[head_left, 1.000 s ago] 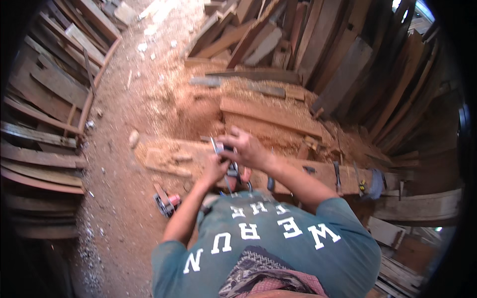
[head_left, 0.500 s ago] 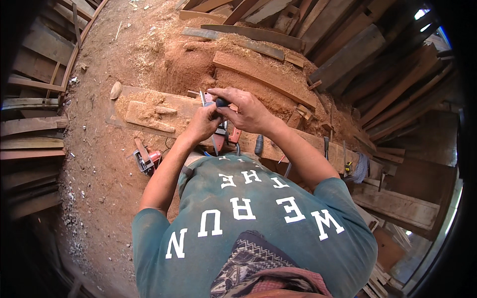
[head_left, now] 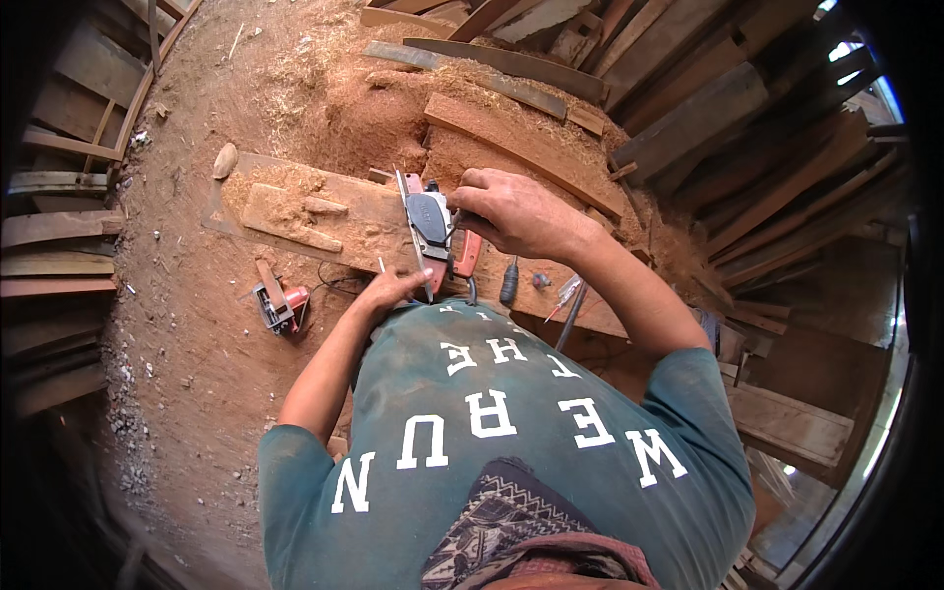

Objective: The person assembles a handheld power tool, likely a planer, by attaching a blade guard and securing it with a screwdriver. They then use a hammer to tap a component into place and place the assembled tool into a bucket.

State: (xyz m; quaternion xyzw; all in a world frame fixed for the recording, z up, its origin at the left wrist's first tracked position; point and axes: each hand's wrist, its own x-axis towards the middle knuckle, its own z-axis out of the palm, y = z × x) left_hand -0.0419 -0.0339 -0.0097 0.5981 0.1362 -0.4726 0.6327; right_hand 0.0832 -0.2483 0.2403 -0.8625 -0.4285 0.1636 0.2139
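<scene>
An electric planer (head_left: pixel 431 218), red with a dark oval side cover and a metal edge, lies on its side on the plank bench (head_left: pixel 369 211) in front of me. My left hand (head_left: pixel 393 287) is at the planer's near end, fingers against its red body; a short pale stick-like thing shows beside them. My right hand (head_left: pixel 516 211) is curled at the planer's right side, above the red handle (head_left: pixel 468 256). A thin dark piece shows below its fingertips, too hidden to name. Right of the planer lies a black-handled tool (head_left: pixel 509 282).
Thin-shafted tools (head_left: pixel 563 298) lie farther right on the bench. A second red power tool (head_left: pixel 282 299) sits on the dirt floor at left. Sawdust and loose wood pieces (head_left: pixel 290 218) cover the bench's left end. Stacked boards (head_left: pixel 688 118) lean at far right.
My hands have moved apart from over the planer. The left came down to its near end; the right shifted right and slightly nearer. The oval cover now shows.
</scene>
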